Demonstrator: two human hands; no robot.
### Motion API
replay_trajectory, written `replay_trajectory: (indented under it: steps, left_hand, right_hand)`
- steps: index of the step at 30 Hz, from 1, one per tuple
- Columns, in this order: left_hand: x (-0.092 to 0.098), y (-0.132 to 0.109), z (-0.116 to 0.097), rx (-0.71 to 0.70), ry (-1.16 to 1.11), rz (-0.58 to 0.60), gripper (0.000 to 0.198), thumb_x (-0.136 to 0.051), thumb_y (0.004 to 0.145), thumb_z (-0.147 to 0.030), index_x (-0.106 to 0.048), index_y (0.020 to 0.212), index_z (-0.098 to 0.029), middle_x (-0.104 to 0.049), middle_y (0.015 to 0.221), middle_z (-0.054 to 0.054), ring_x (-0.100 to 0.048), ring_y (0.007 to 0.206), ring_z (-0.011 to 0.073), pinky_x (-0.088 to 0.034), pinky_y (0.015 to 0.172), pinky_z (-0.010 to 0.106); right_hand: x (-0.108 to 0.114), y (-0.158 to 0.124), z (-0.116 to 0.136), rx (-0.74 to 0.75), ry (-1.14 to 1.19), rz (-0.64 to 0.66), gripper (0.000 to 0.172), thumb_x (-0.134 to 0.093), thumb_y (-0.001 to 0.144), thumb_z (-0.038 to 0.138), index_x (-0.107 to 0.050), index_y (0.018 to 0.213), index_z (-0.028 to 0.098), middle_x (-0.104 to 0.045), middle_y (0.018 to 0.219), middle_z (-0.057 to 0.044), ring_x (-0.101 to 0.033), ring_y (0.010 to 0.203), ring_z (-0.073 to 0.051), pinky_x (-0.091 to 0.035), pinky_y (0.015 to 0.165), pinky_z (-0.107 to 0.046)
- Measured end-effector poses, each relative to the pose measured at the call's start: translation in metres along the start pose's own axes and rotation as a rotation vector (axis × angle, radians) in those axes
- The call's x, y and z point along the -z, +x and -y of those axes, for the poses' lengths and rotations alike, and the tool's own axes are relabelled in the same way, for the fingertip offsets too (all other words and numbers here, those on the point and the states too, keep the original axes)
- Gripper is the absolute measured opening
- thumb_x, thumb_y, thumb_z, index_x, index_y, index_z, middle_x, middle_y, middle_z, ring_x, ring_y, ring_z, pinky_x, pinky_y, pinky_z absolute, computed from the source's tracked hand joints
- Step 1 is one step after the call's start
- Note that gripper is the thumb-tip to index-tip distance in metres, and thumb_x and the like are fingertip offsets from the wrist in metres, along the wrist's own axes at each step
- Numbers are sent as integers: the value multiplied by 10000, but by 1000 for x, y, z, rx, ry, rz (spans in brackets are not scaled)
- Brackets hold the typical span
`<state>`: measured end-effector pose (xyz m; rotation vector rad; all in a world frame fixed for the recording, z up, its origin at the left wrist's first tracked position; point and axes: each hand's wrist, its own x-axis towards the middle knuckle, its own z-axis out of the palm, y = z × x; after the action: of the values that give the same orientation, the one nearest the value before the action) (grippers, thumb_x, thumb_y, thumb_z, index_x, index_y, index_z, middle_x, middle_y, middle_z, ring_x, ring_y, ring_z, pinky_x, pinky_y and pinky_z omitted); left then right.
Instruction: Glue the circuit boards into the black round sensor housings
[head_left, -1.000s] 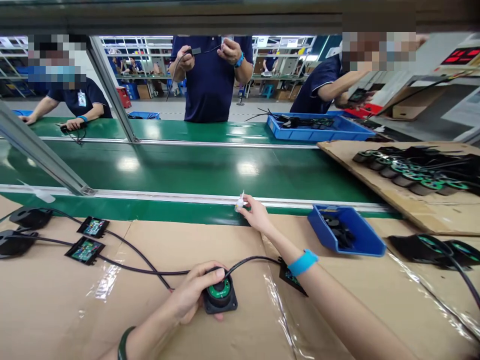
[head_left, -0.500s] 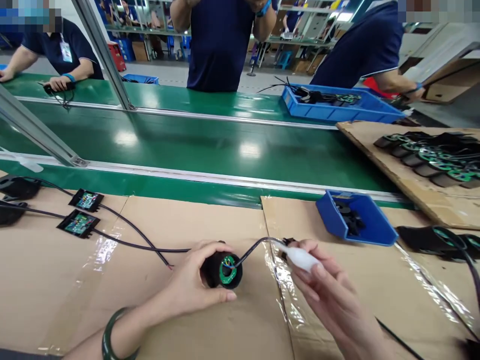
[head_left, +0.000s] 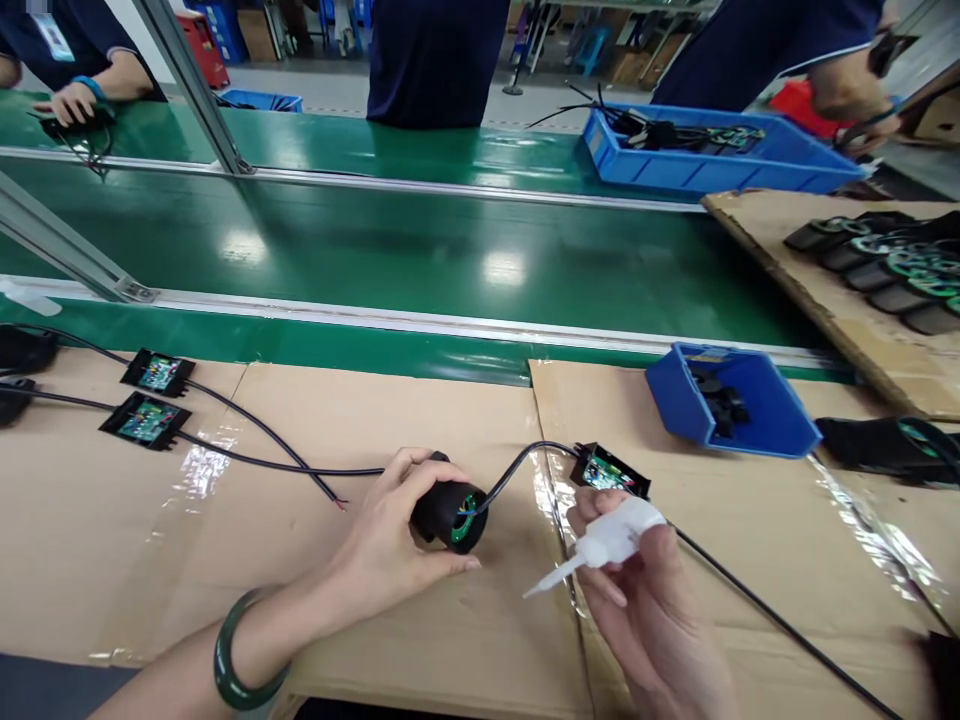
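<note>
My left hand (head_left: 409, 530) is closed round a black cylindrical housing (head_left: 439, 505) that lies on the cardboard. Its open end faces right and shows a green ring-shaped circuit board (head_left: 463, 525) with thin coloured wires. From that end a black cable (head_left: 517, 465) arches over to a small black box (head_left: 611, 470) with a circuit board inside. In my right hand (head_left: 637, 590) is a white squeeze bottle (head_left: 619, 533), its thin nozzle pointing down and left, apart from the housing. A dark bangle (head_left: 225, 655) circles my left wrist.
Two black boxes with circuit boards (head_left: 146, 420) lie at the left, joined to cables. A blue bin (head_left: 780, 410) with black parts stands to the right. Beyond runs a green conveyor (head_left: 360, 255). More housings (head_left: 892, 265) lie on a cardboard sheet. Co-workers stand across the belt.
My right hand has turned the bottle, so its nozzle swung from up-left to down-left, uncovering the boxed circuit board. The housing has turned slightly in my left hand. The view has tilted down.
</note>
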<state>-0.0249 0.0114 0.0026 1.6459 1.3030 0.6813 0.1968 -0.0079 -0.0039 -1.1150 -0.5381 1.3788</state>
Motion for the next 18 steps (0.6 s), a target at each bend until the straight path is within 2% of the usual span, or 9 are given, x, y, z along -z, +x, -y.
replay_trajectory:
  steps: [3,7,13,18]
  left_hand:
    - [-1,-1,-1,-4,20,3,556,-869,592,-243,-598,1076,-286,-496,1148,41,-503,1152,266,-451,950,370]
    - [-1,-1,0,1,26,6,543,-857,610,-257,-593,1084,-276,-492,1146,49,-501,1139,267,-467,946,389]
    - [-2,-1,-1,-29,42,0,555,-843,614,-199,-584,1100,-263,-492,1163,60,-459,1224,285,-461,975,402]
    - [-1,-1,-3,-30,46,2,527,-828,633,-199,-582,1095,-266,-515,1153,55,-459,1233,292,-464,974,406]
  right_hand:
    - [-8,0,3,6,-17,-19,358,-766,694,547,-711,791,207,-600,746,-42,-357,465,-58,-298,309,-130]
    - [-12,-1,4,44,-63,37,291,-738,751,465,-708,872,202,-618,780,-51,-407,470,-64,-360,337,-157]
    - [-14,-10,1,246,-302,90,153,-635,879,338,-660,989,235,-597,903,-43,-509,548,-86,-455,421,-197]
    - [-17,-20,2,424,-592,104,159,-652,873,293,-616,1017,234,-630,926,-48,-573,565,-113,-510,515,-254]
